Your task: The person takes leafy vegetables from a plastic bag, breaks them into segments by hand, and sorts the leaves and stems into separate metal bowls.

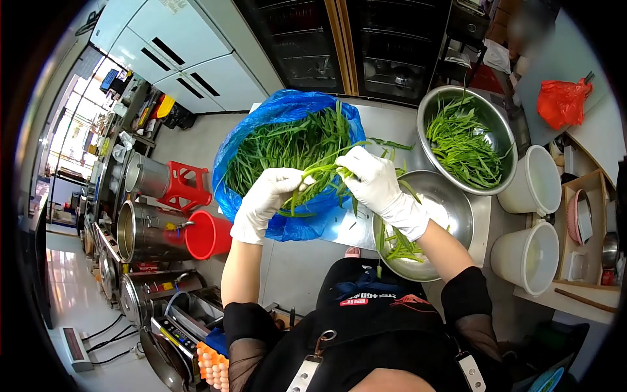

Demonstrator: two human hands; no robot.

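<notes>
My left hand [269,197], in a white glove, is closed around the stems of some long-leaved greens [320,170] that look like water spinach. In my right hand [377,181], also gloved, the fingers pinch the other end of the same stems, with leaves hanging below. Both hands are over the right part of a blue plastic bag [290,230], which is heaped with the same greens. Under my right wrist sits a steel bowl [460,219] holding a few stalks. Beyond it, a larger steel basin [507,137] contains many more picked greens.
White buckets [537,258] stand at the right. On the left are a red bucket [208,234], a red stool [184,186] and steel pots [140,232]. An egg tray [214,366] lies near my left elbow. Glass-door cabinets [392,49] line the far side.
</notes>
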